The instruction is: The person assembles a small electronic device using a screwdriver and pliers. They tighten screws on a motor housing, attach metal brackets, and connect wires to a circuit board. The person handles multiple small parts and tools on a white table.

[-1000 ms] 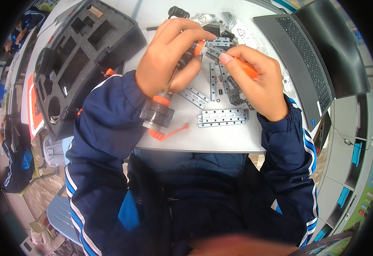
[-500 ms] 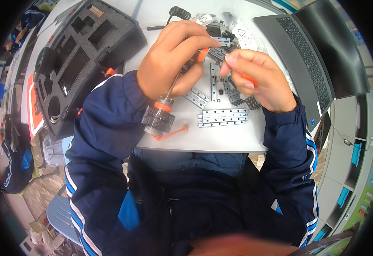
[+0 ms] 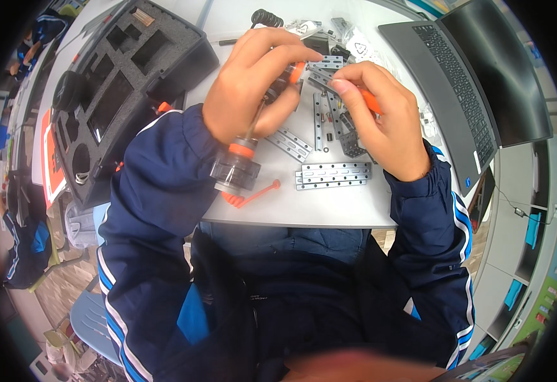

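Room along table (image 3: 348, 207) front, laptop (image 3: 436, 86) blocking right, case (image 3: 157, 79) left

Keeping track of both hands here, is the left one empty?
No, the left hand holds a device with orange rings.

Bright, blk corners (edges v. bent)

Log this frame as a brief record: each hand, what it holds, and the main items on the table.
Left hand: holds a rod assembly with orange rings
Right hand: grips an orange-handled tool, its tip hard to make out
Near table edge: orange-red stick-like piece; slotted metal rails, side by side
Left side: open black case with cut foam
Right side: open laptop, screen dark
Far side: coiled black cable
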`<state>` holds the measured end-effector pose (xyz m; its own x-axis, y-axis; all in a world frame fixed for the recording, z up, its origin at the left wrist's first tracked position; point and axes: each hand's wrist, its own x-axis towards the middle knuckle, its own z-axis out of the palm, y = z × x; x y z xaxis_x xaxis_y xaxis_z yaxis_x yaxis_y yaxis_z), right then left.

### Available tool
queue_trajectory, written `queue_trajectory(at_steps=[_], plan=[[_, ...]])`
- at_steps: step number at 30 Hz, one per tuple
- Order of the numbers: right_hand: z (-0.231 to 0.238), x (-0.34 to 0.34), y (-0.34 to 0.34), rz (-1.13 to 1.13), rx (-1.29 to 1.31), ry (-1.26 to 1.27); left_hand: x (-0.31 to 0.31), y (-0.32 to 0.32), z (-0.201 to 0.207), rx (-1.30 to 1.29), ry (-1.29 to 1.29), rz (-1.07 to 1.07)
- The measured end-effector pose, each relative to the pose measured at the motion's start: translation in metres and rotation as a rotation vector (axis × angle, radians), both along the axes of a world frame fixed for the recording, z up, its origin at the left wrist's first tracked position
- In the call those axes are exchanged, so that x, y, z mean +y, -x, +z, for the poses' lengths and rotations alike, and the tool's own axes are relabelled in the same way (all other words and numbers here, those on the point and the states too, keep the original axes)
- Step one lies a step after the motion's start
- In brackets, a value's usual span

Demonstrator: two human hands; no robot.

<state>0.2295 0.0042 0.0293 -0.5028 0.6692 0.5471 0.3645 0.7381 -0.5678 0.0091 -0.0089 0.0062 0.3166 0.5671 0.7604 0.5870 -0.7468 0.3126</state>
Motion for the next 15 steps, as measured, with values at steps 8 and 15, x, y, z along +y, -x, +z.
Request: queue_trajectory(at_steps=[8,15], plan=[[-0.0007,-0.0003,-0.0037,-0.044,-0.027,-0.082,-0.0001,-0.0024,0.0003,-0.002,-0.016,0.004],[-0.0046,0.0012,0.0014,-0.096,0.001,-0.334,0.0010,-0.0055,-0.0014,-0.019,-0.068,0.011]])
